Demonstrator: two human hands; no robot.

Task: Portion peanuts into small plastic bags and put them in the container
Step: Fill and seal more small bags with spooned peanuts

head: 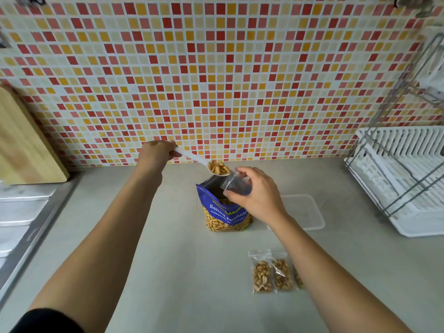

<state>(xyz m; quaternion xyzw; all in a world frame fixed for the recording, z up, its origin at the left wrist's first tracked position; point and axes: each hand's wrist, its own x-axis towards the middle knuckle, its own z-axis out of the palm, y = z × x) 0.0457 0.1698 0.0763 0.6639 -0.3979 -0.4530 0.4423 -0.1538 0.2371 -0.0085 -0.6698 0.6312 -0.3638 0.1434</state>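
Grips the handle end of a white plastic spoon (pixel 192 157) in the left hand (pixel 156 152), fingers curled round it, up near the tiled wall (pixel 216 80). Carries a heap of peanuts (pixel 218 167) in the bowl, held level and just beside the mouth of a small clear bag (pixel 234 182). Pinches that bag between thumb and curled fingers of the right hand (pixel 258 197), directly above the open top of a blue pouch (pixel 225 217) standing upright on the grey counter (pixel 168 236), with more peanuts visible inside.

Right of the pouch, partly behind the right wrist: a clear lidless container (pixel 304 212), contents not discernible. Nearer the body, lying flat side by side: filled bags (pixel 263 275) of peanuts, the rightmost mostly hidden under the right forearm.

Far right: a white dish rack (pixel 403 179) with a wire frame. Far left: a wooden cutting board (pixel 26 145) leaning on the wall beside a steel sink (pixel 19 212).
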